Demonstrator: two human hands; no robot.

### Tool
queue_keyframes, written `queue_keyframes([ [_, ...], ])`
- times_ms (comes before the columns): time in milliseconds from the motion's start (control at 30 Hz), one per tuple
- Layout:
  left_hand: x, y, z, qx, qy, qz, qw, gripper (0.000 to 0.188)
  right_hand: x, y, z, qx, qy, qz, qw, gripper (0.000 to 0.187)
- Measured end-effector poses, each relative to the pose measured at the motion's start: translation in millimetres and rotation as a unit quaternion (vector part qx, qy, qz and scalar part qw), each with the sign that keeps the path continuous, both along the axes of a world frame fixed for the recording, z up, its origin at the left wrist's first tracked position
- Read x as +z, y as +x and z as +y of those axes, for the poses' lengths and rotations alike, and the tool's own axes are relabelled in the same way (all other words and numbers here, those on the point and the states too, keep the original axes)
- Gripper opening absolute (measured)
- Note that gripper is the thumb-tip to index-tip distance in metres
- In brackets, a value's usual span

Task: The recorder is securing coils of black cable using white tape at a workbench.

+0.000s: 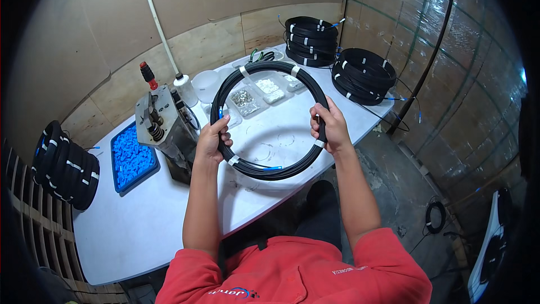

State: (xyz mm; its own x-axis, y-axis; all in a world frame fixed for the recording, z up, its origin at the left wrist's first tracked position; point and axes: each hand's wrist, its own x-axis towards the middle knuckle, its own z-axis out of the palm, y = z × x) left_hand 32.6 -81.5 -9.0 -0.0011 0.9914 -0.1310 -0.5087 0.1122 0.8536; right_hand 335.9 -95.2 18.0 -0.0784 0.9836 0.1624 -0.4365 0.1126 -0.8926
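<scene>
A coil of black cable point(274, 174) is held up over the white table, bound with several white ties. My left hand point(212, 139) is closed round its left side, thumb on top near a small blue connector point(220, 112). On the opposite side my right hand point(331, 124) grips the coil with its fingers wrapped round it. Another blue connector point(274, 168) lies along the lower inner edge of the coil. Through the ring, clear boxes show, one with small metal parts point(243, 99) and others with white parts point(266, 86).
Left of the coil stands a metal press point(160, 119) with a red-and-black screwdriver point(148, 75). Beside it sits a blue tray point(119, 187) of small blue parts. A white bottle point(185, 89), stacked black coils point(311, 42), more coils point(364, 76) and left-side coils point(66, 171) surround the table point(121, 236).
</scene>
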Motion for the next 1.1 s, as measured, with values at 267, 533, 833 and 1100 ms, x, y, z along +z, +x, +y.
queue_keyframes([
  [267,32.0,13.2,-16.0,0.040,0.071,0.105,0.991,0.030,-43.0,3.6,20.0,-0.011,-0.009,0.085,0.996,0.015],
  [533,46.1,22.5,-29.0,0.087,0.155,0.138,0.974,0.036,-38.4,-6.0,9.2,-0.066,-0.009,0.081,0.994,0.047],
  [833,34.0,-15.0,-13.1,-0.050,0.065,0.074,0.994,0.054,-20.4,35.8,13.2,0.154,-0.033,0.101,0.982,0.076],
  [1100,31.6,-36.3,-13.2,-0.167,0.088,0.039,0.981,0.093,-3.9,45.5,8.1,0.107,0.006,-0.068,0.992,0.052],
])
